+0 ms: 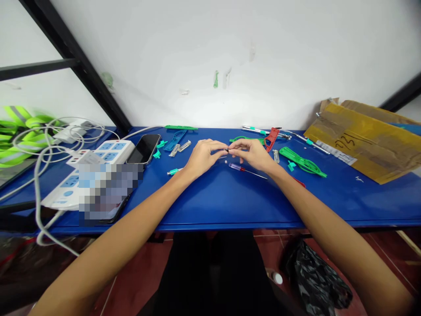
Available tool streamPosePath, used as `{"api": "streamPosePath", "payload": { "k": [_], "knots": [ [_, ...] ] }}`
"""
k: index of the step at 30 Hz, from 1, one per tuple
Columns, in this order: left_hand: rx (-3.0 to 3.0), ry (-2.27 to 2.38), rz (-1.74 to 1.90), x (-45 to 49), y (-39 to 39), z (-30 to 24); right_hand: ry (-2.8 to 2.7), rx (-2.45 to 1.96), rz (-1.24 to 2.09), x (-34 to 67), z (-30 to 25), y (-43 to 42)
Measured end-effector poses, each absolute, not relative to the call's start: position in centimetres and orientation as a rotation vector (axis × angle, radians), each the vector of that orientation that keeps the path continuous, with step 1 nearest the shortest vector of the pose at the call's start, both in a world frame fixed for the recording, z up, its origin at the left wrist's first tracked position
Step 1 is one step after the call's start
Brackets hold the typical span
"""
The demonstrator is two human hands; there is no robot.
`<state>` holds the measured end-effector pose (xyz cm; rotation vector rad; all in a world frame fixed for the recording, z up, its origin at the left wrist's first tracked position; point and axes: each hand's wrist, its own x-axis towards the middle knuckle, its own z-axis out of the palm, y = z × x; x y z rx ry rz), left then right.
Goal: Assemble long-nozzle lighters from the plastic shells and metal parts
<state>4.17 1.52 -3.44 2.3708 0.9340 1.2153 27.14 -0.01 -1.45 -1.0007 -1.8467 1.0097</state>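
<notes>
My left hand (203,156) and my right hand (251,153) meet over the middle of the blue table (230,202), fingertips pinched together on a tiny dark part (226,150) between them; what it is I cannot make out. A small screwdriver (246,170) with a red and clear handle lies on the table just below my right hand. A tiny white piece (225,162) lies under the fingertips. Green plastic parts (302,162) and a red plastic part (271,138) lie right of my right hand. A teal-tipped piece (174,171) lies left of my left hand.
Two white power strips (98,153) with cables, a dark phone (144,148) and a blurred-out item sit at the left. A blue plastic part (176,139) and metal bits lie near the phone. A flattened cardboard box (368,140) lies at the right. A white wall stands behind.
</notes>
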Motion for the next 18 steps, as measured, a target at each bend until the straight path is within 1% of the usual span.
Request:
{"api": "streamPosePath", "payload": {
  "k": [9, 14, 18],
  "knots": [
    [2.312, 0.990, 1.230, 4.16, 1.77, -3.85, -1.813, -0.948, 1.044, 26.85, -1.73, 0.11],
    [2.342, 0.987, 1.230, 4.16, 1.65, -3.62, -1.819, -0.952, 1.012, 26.81, -1.70, 0.09],
    [2.409, 0.898, 1.203, 4.09, 1.57, -3.25, -1.835, -0.989, 0.942, 26.74, -1.80, 0.01]
  ]
}}
